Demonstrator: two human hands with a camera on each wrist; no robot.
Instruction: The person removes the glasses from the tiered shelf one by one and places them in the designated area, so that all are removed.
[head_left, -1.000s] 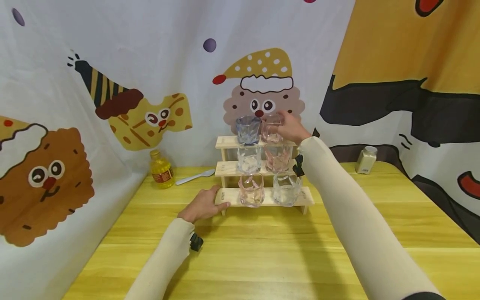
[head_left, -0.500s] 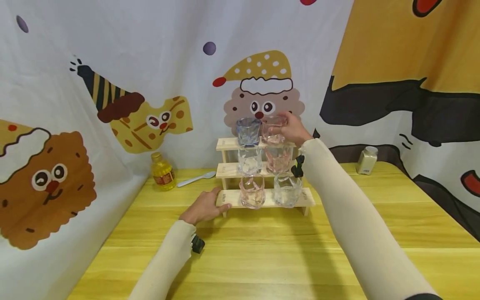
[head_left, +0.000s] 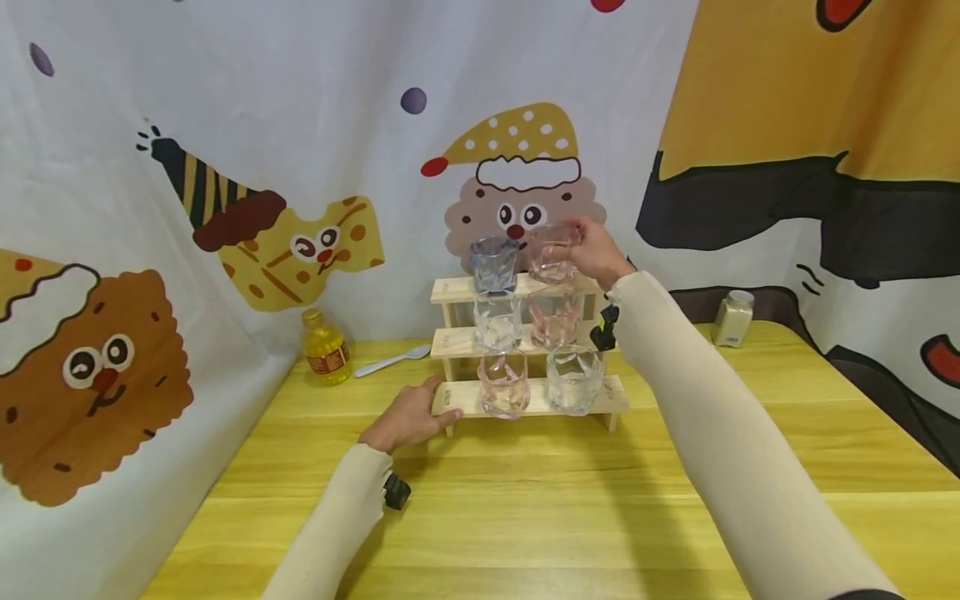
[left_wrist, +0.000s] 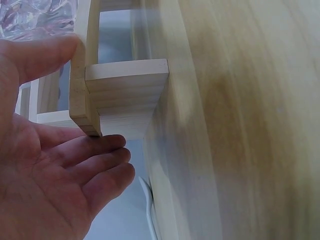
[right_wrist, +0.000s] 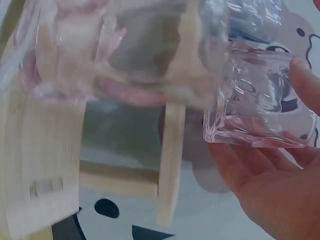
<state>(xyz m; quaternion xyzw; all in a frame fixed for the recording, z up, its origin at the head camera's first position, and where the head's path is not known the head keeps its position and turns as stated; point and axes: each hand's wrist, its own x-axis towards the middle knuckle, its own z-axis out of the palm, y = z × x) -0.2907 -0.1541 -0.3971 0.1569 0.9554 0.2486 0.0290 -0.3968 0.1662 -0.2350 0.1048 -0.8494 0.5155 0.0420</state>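
My right hand (head_left: pixel 600 252) holds a clear pink glass (head_left: pixel 552 257) over the right side of the top tier of a wooden three-tier stand (head_left: pixel 453 288). In the right wrist view, a gap shows between this glass's base (right_wrist: pixel 212 127) and the shelf. Beside it stands a blue glass (head_left: pixel 494 265). A clear glass (head_left: pixel 497 323) and a pink glass (head_left: pixel 553 318) occupy the middle tier; a pink glass (head_left: pixel 503 385) and a clear glass (head_left: pixel 573 382) sit on the lowest. My left hand (head_left: pixel 407 418) grips the lowest tier's left end, thumb on top.
A yellow bottle (head_left: pixel 326 348) and a white plastic spoon (head_left: pixel 392 361) are left of the stand on the wooden table (head_left: pixel 510 517). A small capped jar (head_left: pixel 732 319) is at the back right. Behind hangs a printed cloth (head_left: pixel 337 125).
The right hand has shifted slightly right and up with the pink glass, widening the space to the blue glass. My left hand keeps its hold on the stand.
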